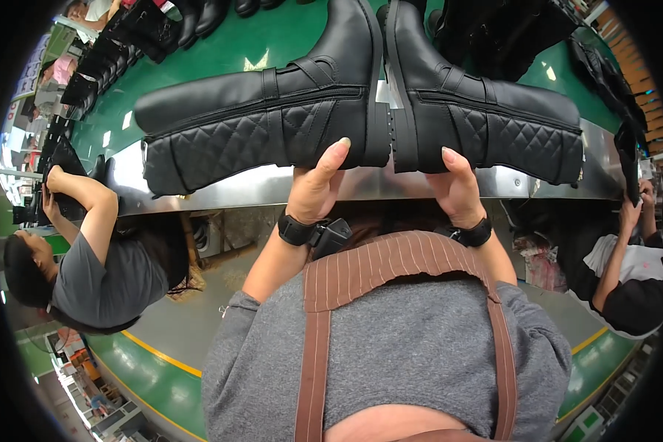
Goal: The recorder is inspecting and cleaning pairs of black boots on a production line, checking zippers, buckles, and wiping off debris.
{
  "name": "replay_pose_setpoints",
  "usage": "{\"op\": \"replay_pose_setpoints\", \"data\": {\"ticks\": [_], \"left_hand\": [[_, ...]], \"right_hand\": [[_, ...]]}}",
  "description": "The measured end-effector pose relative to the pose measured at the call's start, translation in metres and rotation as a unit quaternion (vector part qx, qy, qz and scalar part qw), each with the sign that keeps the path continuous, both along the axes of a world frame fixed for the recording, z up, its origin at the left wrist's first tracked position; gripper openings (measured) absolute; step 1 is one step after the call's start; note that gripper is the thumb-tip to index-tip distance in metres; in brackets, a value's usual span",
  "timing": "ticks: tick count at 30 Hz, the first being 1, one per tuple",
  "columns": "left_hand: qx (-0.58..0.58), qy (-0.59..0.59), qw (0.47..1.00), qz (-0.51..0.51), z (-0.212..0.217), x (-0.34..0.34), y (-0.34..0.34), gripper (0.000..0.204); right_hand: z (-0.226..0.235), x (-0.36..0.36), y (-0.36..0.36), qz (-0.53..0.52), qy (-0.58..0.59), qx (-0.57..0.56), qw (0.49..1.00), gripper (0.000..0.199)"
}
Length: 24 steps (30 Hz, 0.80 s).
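Note:
Two tall black boots lie on their sides with their soles facing each other and their shafts pointing outward. My left hand (319,182) grips the left boot (236,118) by its heel end, thumb on top and fingers hidden underneath. The right boot (493,121) is held the same way by my right hand (454,186), the thumb pressed near its heel. Each boot has a quilted panel, straps around the ankle and a long zipper along the shaft. Between the soles only a narrow gap shows.
A metal edge (261,190) runs along the near side of the green work surface (236,51). More black boots (191,22) stand along the far left, others (508,33) at the far right. A co-worker in grey (110,272) is at left, another (626,265) at right.

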<state>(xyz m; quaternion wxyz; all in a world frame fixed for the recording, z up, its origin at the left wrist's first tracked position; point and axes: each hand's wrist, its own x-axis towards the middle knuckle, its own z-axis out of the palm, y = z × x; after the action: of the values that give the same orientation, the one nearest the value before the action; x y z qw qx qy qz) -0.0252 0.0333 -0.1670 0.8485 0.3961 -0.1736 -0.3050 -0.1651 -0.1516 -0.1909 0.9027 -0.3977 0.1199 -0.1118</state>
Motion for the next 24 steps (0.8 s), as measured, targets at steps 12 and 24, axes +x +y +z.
{"op": "replay_pose_setpoints", "data": {"ticks": [12,24], "left_hand": [[-0.04,0.053,0.995,-0.069,-0.01,-0.006,-0.007,0.047],[0.21,-0.223,0.95,0.061,-0.021,0.005,-0.025,0.025]], "right_hand": [[-0.002,0.001,-0.003,0.022,-0.096,0.041,0.994,0.042],[0.026,0.034,0.01,0.011,0.113,-0.531,0.84,0.052]]}}
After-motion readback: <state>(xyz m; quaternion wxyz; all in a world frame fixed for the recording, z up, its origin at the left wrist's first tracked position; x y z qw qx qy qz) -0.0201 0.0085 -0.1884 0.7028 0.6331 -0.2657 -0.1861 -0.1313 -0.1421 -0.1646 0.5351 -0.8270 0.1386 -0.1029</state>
